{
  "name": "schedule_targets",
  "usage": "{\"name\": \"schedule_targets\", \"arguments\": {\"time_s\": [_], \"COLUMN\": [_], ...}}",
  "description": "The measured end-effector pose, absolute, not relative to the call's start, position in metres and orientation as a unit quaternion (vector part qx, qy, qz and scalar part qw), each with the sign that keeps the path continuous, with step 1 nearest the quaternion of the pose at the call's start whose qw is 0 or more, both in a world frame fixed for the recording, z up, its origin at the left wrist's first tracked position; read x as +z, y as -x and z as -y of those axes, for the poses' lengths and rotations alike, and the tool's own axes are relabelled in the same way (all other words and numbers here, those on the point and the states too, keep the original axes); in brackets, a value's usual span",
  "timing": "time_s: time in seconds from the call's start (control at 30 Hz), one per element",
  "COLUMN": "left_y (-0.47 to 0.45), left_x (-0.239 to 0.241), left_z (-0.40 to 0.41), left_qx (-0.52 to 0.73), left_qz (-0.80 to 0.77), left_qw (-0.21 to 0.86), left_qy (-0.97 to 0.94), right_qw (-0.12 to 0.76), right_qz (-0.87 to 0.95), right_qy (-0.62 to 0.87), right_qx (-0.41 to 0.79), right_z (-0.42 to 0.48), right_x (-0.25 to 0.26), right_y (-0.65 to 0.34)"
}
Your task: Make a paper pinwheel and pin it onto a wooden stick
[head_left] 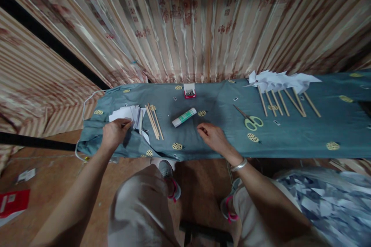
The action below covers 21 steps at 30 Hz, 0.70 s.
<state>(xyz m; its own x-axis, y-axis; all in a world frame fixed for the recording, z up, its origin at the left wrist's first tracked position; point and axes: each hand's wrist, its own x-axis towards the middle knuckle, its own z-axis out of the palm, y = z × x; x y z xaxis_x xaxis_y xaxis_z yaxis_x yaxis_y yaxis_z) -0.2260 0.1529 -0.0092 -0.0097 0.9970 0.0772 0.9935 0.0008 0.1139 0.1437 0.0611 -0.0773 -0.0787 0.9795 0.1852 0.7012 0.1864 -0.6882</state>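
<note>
Light paper stack [131,112] at the left hand's [114,133] fingertips

Nearest, the right hand's [213,136] grip is loosely curled, nothing visible inside. The left touches the stack's near edge; whether its grip pinches a sheet, I cannot tell. The paper, at the tabletop's [301,135] left end, should be light and easily creased (layers probably slide), so an edge hold suits.

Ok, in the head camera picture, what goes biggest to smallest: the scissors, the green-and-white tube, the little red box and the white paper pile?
By how far each stretches across the picture:
1. White paper pile
2. Scissors, thin but longer than the tube
3. Green-and-white tube
4. Little red box
</note>
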Motion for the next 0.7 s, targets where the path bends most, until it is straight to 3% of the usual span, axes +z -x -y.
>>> {"name": "schedule_targets", "arguments": {"time_s": [0.3, 0.7], "left_y": [0.22, 0.221], "left_x": [-0.006, -0.032], "left_z": [-0.154, -0.189], "left_qx": [-0.002, 0.1], "left_qz": [-0.711, -0.831], "left_qw": [-0.077, -0.004], "left_qy": [-0.699, -0.547], "right_qw": [0.303, 0.274], "right_qz": [0.702, 0.717], "right_qy": [0.606, 0.604], "right_qx": [0.218, 0.215], "right_z": [-0.062, -0.064], "right_x": [-0.069, -0.066], "right_y": [-0.142, -0.143]}}
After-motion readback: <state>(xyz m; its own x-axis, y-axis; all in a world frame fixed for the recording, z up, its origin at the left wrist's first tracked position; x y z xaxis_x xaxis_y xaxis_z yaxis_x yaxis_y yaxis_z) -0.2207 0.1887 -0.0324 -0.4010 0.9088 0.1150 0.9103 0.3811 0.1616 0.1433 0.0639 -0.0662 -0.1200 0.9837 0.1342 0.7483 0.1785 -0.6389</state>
